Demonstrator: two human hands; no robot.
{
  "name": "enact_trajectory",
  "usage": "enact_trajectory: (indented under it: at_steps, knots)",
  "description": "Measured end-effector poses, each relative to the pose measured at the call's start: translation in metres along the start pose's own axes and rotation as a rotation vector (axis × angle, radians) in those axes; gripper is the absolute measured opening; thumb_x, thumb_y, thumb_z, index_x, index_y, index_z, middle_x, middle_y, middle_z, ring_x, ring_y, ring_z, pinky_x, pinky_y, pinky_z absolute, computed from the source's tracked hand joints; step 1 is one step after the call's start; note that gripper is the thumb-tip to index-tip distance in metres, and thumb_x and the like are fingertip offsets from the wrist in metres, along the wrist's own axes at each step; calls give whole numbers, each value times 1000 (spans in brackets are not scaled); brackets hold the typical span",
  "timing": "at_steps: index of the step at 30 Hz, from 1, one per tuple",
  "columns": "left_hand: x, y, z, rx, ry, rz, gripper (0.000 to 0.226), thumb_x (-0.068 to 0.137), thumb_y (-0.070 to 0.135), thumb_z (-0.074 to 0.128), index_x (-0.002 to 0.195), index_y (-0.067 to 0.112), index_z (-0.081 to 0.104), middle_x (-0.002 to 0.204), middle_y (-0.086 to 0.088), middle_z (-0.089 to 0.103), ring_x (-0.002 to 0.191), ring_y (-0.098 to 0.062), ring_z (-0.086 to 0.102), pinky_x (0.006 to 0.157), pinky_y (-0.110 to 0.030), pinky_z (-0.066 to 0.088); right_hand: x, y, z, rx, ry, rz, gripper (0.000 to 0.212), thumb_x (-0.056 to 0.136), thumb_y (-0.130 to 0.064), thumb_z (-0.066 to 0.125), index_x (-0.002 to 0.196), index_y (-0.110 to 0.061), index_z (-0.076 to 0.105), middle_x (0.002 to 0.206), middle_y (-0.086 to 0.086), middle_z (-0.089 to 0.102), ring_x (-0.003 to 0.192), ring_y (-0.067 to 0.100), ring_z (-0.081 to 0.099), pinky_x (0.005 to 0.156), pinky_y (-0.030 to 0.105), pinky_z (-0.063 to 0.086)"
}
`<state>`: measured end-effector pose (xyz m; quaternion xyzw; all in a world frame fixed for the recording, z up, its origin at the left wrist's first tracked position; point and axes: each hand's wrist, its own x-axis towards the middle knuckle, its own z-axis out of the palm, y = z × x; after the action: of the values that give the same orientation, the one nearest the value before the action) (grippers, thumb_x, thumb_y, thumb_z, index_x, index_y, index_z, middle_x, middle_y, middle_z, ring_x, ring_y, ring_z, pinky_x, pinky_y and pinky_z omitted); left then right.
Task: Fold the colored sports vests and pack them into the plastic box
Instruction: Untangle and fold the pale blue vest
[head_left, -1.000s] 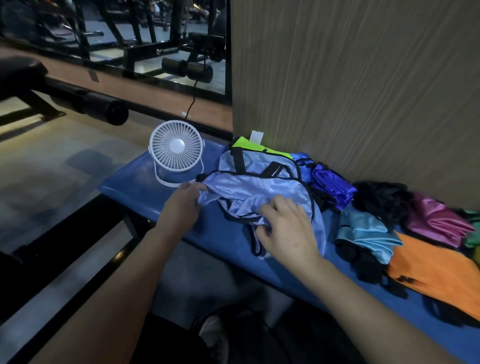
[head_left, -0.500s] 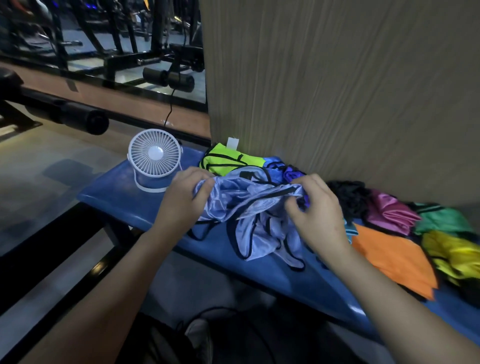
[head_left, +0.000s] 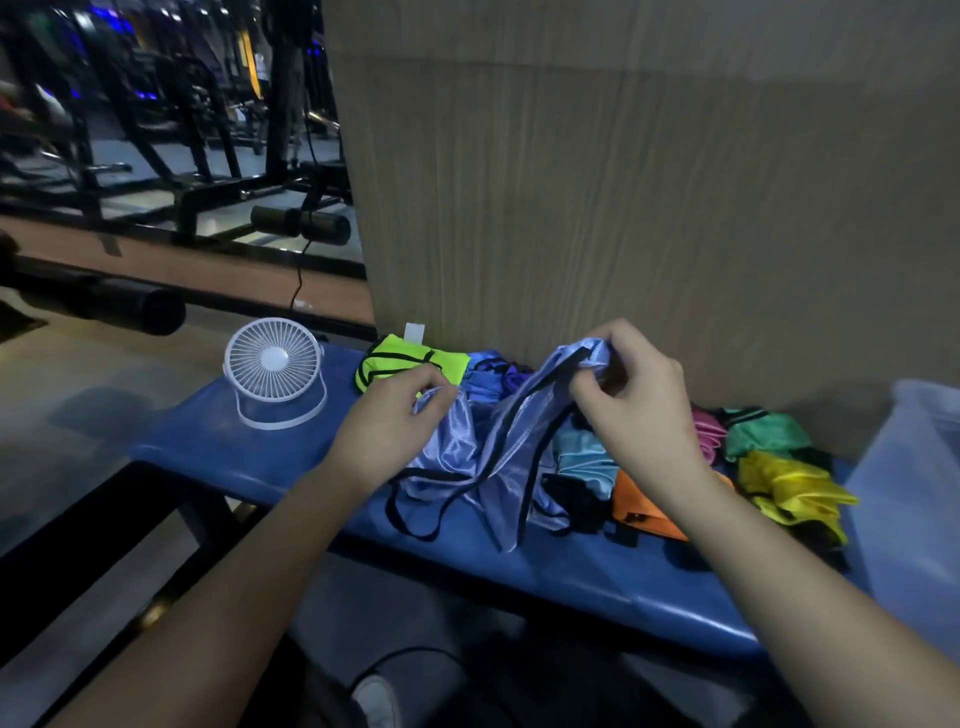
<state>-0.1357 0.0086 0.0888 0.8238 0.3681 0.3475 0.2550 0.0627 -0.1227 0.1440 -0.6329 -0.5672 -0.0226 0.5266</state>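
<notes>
Wood-grain wall panelling backs a long blue table (head_left: 249, 447), where a translucent plastic box (head_left: 904, 499) stands at the right end and a white fan (head_left: 272, 364) at the left. Between them lie crumpled vests: neon green (head_left: 405, 361), teal (head_left: 584, 457), orange (head_left: 641, 512), green (head_left: 763, 434) and yellow (head_left: 784, 480). Over the table's middle, the lavender vest (head_left: 493, 457) hangs between the left hand (head_left: 387, 423), pinching one edge, and the raised right hand (head_left: 631, 400), pinching its black-trimmed edge.

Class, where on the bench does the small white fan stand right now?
In the head view the white fan stands at the left end of the blue bench, just left of the neon green vest.
</notes>
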Motion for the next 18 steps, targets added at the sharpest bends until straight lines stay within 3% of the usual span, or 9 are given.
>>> enact_trajectory:
  at_steps: [3, 7, 12, 15, 18]
  knots:
    - [-1, 8, -2, -5, -36, -32, 22, 98, 44, 54, 86, 27, 60, 83, 3, 67, 68, -24, 60, 71, -43, 51, 0, -14, -18, 34, 30, -15, 14, 80, -4, 59, 79, -18, 56, 68, -2, 58, 62, 13, 52, 58, 18, 39]
    - [-2, 14, -7, 78, -39, -52, 26, 97, 50, 51, 87, 27, 59, 90, 6, 69, 80, -20, 64, 78, -45, 54, 0, -32, -39, 44, 54, -50, 12, 79, -3, 58, 80, -15, 56, 67, 2, 58, 64, 14, 51, 60, 24, 40]
    - [-2, 30, -9, 138, -78, -77, 22, 96, 46, 56, 82, 30, 61, 86, 10, 68, 74, -15, 62, 75, -42, 54, 3, -51, -55, 44, 79, -84, 13, 79, -5, 59, 78, -18, 56, 67, -2, 58, 64, 16, 53, 61, 29, 42]
    - [-2, 50, -11, 83, -67, -18, 16, 95, 38, 59, 80, 31, 61, 82, 18, 65, 67, -5, 56, 74, -36, 53, 4, -61, -61, 37, 79, -109, 13, 80, -8, 58, 77, -20, 54, 66, -3, 57, 62, 15, 51, 59, 28, 40]
    - [-7, 79, -17, 9, -15, 97, 10, 94, 26, 62, 84, 28, 63, 84, 19, 64, 70, -7, 57, 73, -36, 50, 4, -67, -64, 21, 70, -113, 13, 80, -11, 59, 76, -22, 53, 65, -2, 58, 62, 16, 53, 61, 34, 43]
